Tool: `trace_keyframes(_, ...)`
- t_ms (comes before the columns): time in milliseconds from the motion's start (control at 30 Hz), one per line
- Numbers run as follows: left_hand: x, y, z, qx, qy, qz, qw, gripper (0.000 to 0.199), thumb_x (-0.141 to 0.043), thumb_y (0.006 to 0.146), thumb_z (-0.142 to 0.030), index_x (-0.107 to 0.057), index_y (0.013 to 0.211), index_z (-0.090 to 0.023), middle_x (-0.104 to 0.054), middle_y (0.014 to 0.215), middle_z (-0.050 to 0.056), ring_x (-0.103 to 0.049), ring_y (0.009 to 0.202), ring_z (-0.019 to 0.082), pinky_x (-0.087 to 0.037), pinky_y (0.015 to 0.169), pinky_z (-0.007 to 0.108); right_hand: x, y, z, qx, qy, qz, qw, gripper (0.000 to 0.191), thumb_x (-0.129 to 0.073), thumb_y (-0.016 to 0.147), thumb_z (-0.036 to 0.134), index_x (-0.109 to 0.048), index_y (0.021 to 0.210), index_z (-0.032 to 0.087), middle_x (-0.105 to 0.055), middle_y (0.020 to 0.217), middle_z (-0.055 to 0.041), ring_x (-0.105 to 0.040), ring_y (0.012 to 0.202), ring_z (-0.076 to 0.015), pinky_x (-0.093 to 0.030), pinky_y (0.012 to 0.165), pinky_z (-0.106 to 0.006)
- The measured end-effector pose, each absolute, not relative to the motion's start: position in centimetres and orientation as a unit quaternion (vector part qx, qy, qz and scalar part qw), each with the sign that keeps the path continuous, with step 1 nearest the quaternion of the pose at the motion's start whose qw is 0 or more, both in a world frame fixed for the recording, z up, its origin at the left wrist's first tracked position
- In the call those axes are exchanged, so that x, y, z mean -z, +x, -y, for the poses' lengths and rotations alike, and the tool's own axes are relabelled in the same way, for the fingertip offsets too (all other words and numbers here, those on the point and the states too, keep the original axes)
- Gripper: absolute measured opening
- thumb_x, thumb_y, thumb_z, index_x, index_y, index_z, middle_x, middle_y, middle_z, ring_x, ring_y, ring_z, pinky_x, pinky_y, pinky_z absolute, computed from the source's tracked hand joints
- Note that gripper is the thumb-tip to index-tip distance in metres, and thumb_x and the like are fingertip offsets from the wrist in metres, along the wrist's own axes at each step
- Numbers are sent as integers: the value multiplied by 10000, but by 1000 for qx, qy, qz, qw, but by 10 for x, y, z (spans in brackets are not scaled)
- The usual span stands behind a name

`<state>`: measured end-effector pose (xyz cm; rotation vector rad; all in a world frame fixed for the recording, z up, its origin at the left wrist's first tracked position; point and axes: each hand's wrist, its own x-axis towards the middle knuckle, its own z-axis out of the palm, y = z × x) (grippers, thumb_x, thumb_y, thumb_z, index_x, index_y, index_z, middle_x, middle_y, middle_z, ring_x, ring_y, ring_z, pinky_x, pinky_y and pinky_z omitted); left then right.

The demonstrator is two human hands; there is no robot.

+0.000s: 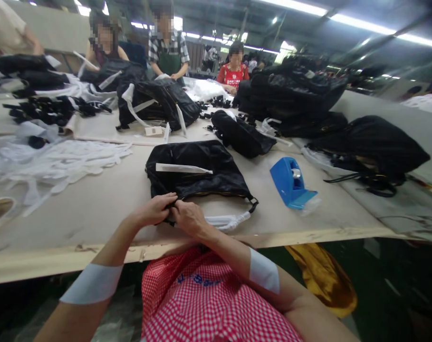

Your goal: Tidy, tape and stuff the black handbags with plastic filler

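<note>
Left hand and right hand, fingertips close together, grasp the near left corner of a black bag; the exact part pinched is hidden. The bag lies flat by the worktop's near edge, its white-wrapped strap closest to that edge. A white strip crosses the bag; a blue dispenser stands to its right.

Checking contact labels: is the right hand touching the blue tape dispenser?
No, the right hand is at the black bag, apart from the blue tape dispenser.
</note>
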<state>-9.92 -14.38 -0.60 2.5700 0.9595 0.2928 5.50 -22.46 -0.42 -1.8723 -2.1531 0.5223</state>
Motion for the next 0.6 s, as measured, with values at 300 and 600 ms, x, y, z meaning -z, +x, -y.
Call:
trace_keyframes(300,-25,-37,139,-28,892,-433,128,257,-607,749,-144,-716,977,-98,-716,1049,150,-679,965,283,-542,868,362,16,60,221,-218,-544,795,156,281,-437,1025,288,-679,1093,163,-738,1021,-91,-673,903,-197,-480,799,-274)
trace_keyframes(600,3,-231,210,-330,650,-667,153,211,-505,972,-282,-641,1082,-163,-702,1103,58,-624,1019,154,-487,1000,327,36,162,190,-73,-466,851,231,346,-441,980,347,-701,1139,184,-701,1105,-132,-682,968,-266,-542,839,-377)
